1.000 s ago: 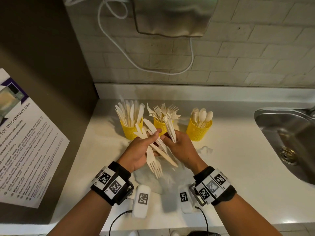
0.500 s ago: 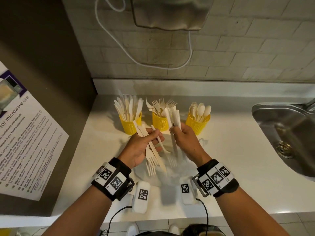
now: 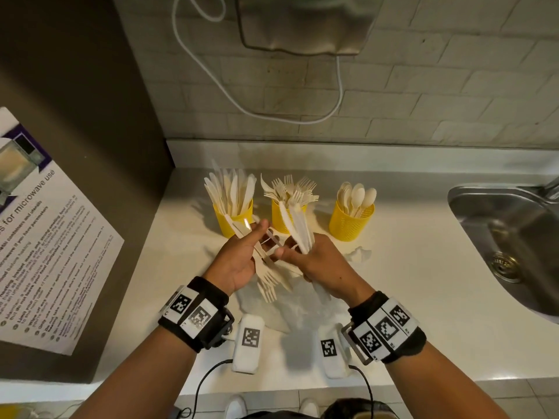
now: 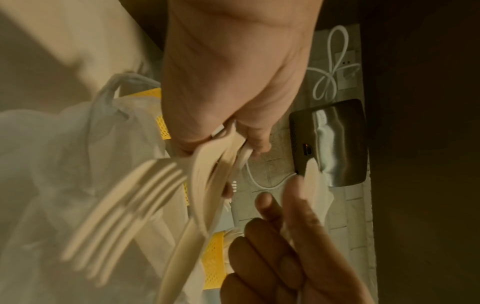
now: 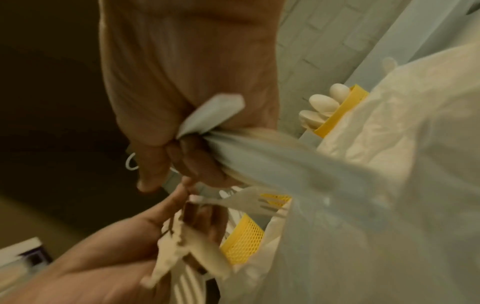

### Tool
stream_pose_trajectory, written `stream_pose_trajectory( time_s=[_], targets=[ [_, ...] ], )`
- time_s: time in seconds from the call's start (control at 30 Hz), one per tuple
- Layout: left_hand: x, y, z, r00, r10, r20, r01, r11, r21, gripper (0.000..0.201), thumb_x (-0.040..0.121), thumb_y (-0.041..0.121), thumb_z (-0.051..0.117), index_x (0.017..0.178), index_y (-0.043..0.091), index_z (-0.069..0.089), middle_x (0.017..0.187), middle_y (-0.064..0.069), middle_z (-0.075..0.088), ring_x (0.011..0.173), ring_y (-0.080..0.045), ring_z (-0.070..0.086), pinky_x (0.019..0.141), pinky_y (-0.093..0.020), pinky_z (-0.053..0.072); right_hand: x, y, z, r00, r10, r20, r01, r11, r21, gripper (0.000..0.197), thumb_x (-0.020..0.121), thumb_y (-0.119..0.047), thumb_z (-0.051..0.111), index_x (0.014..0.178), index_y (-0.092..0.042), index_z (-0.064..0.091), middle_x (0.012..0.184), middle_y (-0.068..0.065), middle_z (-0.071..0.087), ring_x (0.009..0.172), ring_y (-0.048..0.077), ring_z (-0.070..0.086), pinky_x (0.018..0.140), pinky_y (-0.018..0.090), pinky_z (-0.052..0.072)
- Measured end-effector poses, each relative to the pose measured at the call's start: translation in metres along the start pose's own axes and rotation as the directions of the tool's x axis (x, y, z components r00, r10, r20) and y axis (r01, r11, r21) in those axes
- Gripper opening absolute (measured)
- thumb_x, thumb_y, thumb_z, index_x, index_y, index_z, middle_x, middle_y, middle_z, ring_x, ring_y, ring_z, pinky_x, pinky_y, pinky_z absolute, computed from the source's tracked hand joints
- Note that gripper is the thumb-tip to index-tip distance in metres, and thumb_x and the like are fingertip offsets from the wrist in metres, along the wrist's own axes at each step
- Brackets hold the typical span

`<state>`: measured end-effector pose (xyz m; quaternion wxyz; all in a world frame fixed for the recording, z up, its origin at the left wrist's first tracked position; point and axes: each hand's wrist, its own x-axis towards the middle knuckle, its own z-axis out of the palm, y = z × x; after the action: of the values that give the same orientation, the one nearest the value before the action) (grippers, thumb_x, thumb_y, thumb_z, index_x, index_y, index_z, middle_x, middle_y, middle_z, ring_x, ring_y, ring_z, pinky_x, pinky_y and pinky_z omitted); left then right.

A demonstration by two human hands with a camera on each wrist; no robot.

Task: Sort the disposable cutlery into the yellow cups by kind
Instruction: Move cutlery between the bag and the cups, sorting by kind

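Observation:
Three yellow mesh cups stand in a row at the back of the counter: the knife cup (image 3: 233,217), the fork cup (image 3: 286,220) and the spoon cup (image 3: 351,223). My left hand (image 3: 242,258) grips a mixed bundle of cream forks and knives (image 3: 267,282), tines pointing down toward me; they are close and blurred in the left wrist view (image 4: 135,205). My right hand (image 3: 316,260) holds a few cream pieces (image 3: 298,225) upright in front of the fork cup. Their kind is unclear. Its thumb reaches to the left bundle. The right wrist view shows these pieces (image 5: 259,156) clamped in curled fingers.
A crumpled white plastic bag (image 3: 293,306) lies on the white counter (image 3: 408,282) under both hands. Two white tagged devices (image 3: 249,343) with cables sit near the front edge. A steel sink (image 3: 514,237) is at right, a dark cabinet with a poster (image 3: 45,237) at left.
My right hand had pulled away to the right with its pieces half a second ago. It has since come back against the left hand's bundle. The left hand has stayed in place.

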<state>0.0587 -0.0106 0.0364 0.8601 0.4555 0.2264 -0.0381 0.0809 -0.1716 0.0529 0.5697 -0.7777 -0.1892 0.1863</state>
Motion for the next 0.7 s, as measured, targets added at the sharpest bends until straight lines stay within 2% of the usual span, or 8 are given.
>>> stream_pose_trajectory(
  time_s=[0.07,0.13,0.23,0.33,0.4,0.47,0.57,0.7],
  targets=[
    [0.002,-0.001,0.001,1.0,0.003,-0.005,-0.003,1.0,-0.005,0.02,0.094,0.021,0.058,0.107,0.008,0.065,0.094,-0.013,0.068,0.088,-0.024,0.065,0.07,-0.036,0.058,0.0,0.001,0.009,1.0,-0.018,-0.008,0.016,0.982,-0.188,0.021,0.079,-0.03,0.078,0.072,-0.018,0.063,0.055,-0.008,0.055,0.044,0.001,0.045,0.047,0.013,0.035],
    [0.005,-0.002,0.002,1.0,-0.023,-0.012,0.023,1.0,0.018,0.019,0.094,0.02,0.058,0.105,0.005,0.066,0.093,-0.013,0.069,0.086,-0.024,0.066,0.071,-0.035,0.058,0.002,0.002,0.016,1.0,-0.019,-0.02,0.011,0.943,-0.332,0.025,0.079,-0.031,0.076,0.065,-0.026,0.057,0.055,-0.01,0.052,0.045,0.001,0.044,0.047,0.014,0.032],
    [0.003,-0.003,0.003,0.998,-0.059,-0.01,0.06,0.997,0.047,0.025,0.096,0.021,0.055,0.109,0.002,0.065,0.099,-0.016,0.071,0.085,-0.024,0.07,0.071,-0.034,0.058,0.008,0.003,0.021,0.999,-0.005,-0.035,-0.008,0.932,-0.362,0.031,0.083,-0.027,0.072,0.061,-0.033,0.051,0.055,-0.013,0.051,0.049,0.0,0.047,0.049,0.016,0.032],
    [0.004,-0.005,0.001,1.0,-0.026,-0.006,0.027,0.999,0.031,0.034,0.097,0.03,0.053,0.114,0.003,0.064,0.105,-0.019,0.07,0.088,-0.027,0.07,0.071,-0.039,0.058,0.01,0.003,0.021,0.999,0.037,-0.033,-0.045,0.952,-0.301,0.013,0.083,-0.028,0.07,0.073,-0.022,0.067,0.064,-0.006,0.066,0.056,0.006,0.058,0.056,0.024,0.045],
    [0.002,-0.006,0.0,1.0,-0.022,0.013,0.022,1.0,0.002,0.032,0.096,0.035,0.052,0.108,0.009,0.067,0.097,-0.014,0.072,0.08,-0.022,0.072,0.062,-0.037,0.059,0.013,0.005,0.022,0.998,0.054,-0.017,-0.056,0.965,-0.256,0.012,0.087,-0.029,0.065,0.09,-0.019,0.071,0.079,-0.004,0.074,0.07,0.01,0.069,0.071,0.031,0.054],
    [0.0,-0.007,-0.002,0.999,-0.04,0.002,0.04,0.996,-0.074,0.028,0.094,0.036,0.054,0.102,0.012,0.065,0.081,-0.007,0.069,0.072,-0.019,0.071,0.062,-0.038,0.059,0.017,0.006,0.022,0.998,0.064,0.0,-0.063,0.98,-0.187,0.016,0.093,-0.026,0.055,0.099,-0.018,0.068,0.084,-0.004,0.076,0.077,0.012,0.072,0.08,0.036,0.055],
    [0.004,-0.007,-0.008,0.994,-0.07,-0.078,0.056,0.984,-0.171,0.016,0.096,0.025,0.054,0.088,0.01,0.054,0.069,-0.004,0.049,0.069,-0.018,0.066,0.065,-0.043,0.06,0.022,0.002,0.017,0.993,0.105,-0.049,-0.11,0.987,-0.115,0.018,0.098,-0.021,0.046,0.097,-0.009,0.059,0.078,0.0,0.07,0.066,0.014,0.065,0.07,0.035,0.05],
    [0.007,-0.003,-0.017,0.995,-0.049,-0.092,0.031,0.982,-0.185,0.017,0.098,0.025,0.049,0.089,0.012,0.053,0.066,-0.001,0.046,0.068,-0.016,0.059,0.066,-0.041,0.06,0.027,-0.001,0.009,0.988,0.147,-0.042,-0.139,0.978,0.156,0.013,0.102,-0.013,0.042,0.105,-0.003,0.05,0.067,0.006,0.064,0.058,0.017,0.063,0.061,0.034,0.054]
  ],
)
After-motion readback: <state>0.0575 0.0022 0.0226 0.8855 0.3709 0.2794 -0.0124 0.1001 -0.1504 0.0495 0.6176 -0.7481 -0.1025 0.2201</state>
